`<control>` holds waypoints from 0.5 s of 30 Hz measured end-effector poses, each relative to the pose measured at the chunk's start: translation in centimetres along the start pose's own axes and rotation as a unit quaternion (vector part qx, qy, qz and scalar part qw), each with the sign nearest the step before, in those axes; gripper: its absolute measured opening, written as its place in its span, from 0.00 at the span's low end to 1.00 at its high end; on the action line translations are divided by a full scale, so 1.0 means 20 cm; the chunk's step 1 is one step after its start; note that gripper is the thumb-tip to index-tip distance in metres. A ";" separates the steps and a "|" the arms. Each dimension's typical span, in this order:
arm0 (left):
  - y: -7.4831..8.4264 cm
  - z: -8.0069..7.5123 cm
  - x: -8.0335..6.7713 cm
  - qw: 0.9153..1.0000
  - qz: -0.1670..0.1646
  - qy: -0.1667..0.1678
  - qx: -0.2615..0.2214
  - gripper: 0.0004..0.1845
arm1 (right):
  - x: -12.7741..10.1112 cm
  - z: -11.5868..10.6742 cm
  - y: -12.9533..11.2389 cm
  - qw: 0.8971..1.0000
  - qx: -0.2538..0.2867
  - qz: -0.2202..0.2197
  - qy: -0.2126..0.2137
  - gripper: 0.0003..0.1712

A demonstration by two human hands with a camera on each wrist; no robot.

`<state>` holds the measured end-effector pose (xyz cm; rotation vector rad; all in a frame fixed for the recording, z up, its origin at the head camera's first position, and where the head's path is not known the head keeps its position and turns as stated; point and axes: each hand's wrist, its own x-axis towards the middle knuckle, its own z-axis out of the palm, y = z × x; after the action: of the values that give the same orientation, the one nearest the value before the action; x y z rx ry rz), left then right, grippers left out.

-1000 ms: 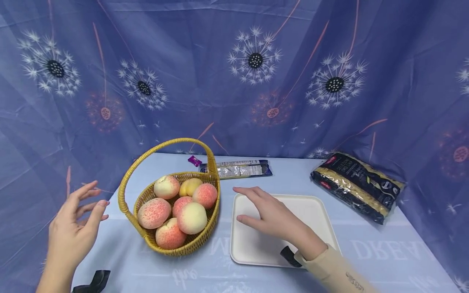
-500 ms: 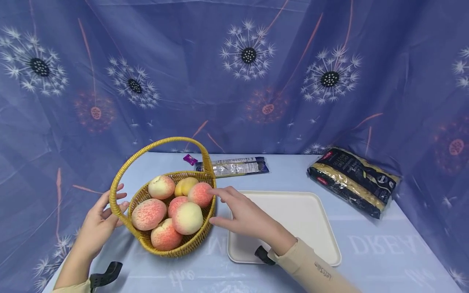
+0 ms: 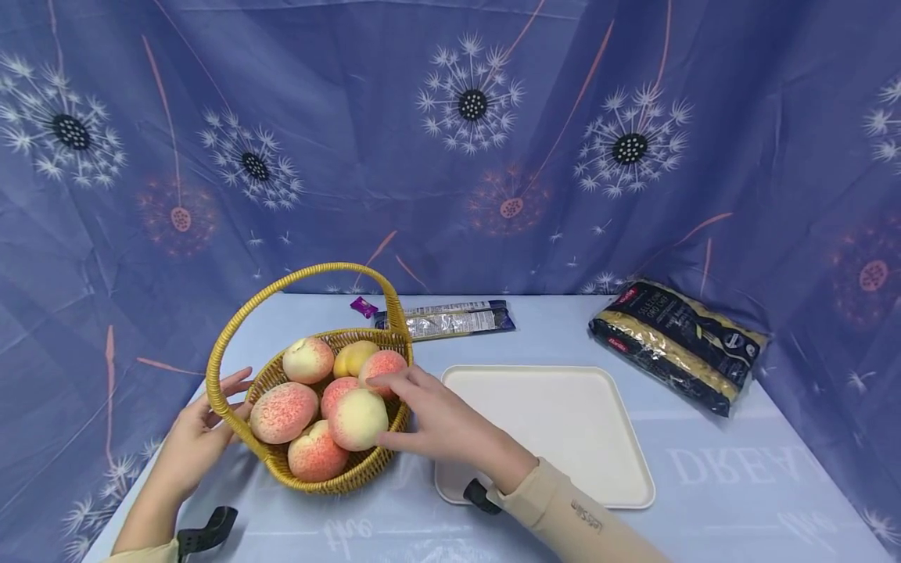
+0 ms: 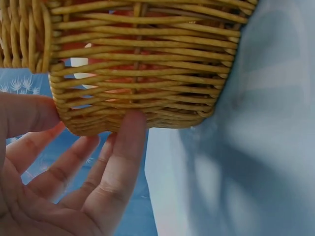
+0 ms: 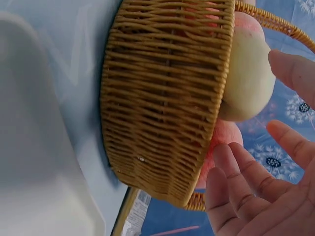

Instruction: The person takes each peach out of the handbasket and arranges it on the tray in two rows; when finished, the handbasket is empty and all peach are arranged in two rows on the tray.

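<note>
**Carefully: Loose Round Fruit in a Stiff Basket**

The basket (image 3: 338, 483) is standing upright on the table (image 3: 281, 532), left of the tray (image 3: 556, 430), and is carrying a heap of peaches and one yellow fruit (image 3: 354, 359).

Left hand (image 3: 195, 442): fingers are lying extended, with fingertips touching the woven wall from outside, near one foot of the handle (image 3: 338, 267). They are steadying rather than grasping.

Right hand (image 3: 436, 418): thumb and fingers are spreading loosely over the right rim, holding nothing. The thumb is lying beside the pale peach (image 3: 359, 420); the fingers are reaching across the red peach (image 3: 382, 366). Whether the skin is meeting either one, the views are not showing clearly.

Handling (judged): the wicker is probably behaving as light and stiff, giving slightly under point pressure. The peaches are looking dry and matt, so slipping is unlikely, but their round shape is inviting rolling. If they are real, firm squeezing is risking bruises; weight is remaining uncertain.

Hold points: for the pale peach, opposite sides at its widest part are offering the best purchase, since it is sitting high in the heap. For the basket, the handle's crown is giving the most balanced lift.
</note>
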<state>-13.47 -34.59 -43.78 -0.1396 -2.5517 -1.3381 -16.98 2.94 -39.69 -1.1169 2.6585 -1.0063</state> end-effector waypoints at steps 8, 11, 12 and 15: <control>-0.01 0.01 -0.01 0.998 -0.052 -0.021 -0.020 0.28 | 0.01 0.04 -0.04 1.000 -0.010 0.005 -0.014 0.38; -0.01 0.02 -0.01 0.998 -0.060 -0.022 -0.027 0.28 | 0.02 0.05 -0.05 1.000 -0.014 0.011 -0.013 0.39; -0.01 0.02 -0.01 0.997 -0.063 -0.022 -0.027 0.28 | 0.02 0.05 -0.06 1.000 -0.015 0.011 -0.011 0.39; -0.01 0.02 -0.02 0.997 -0.073 -0.023 -0.027 0.29 | 0.03 0.06 -0.07 1.000 -0.017 0.012 -0.004 0.39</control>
<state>-13.24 -34.42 -44.28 0.0058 -2.6087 -1.4726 -16.31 1.19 -39.65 -1.0916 2.6868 -0.9537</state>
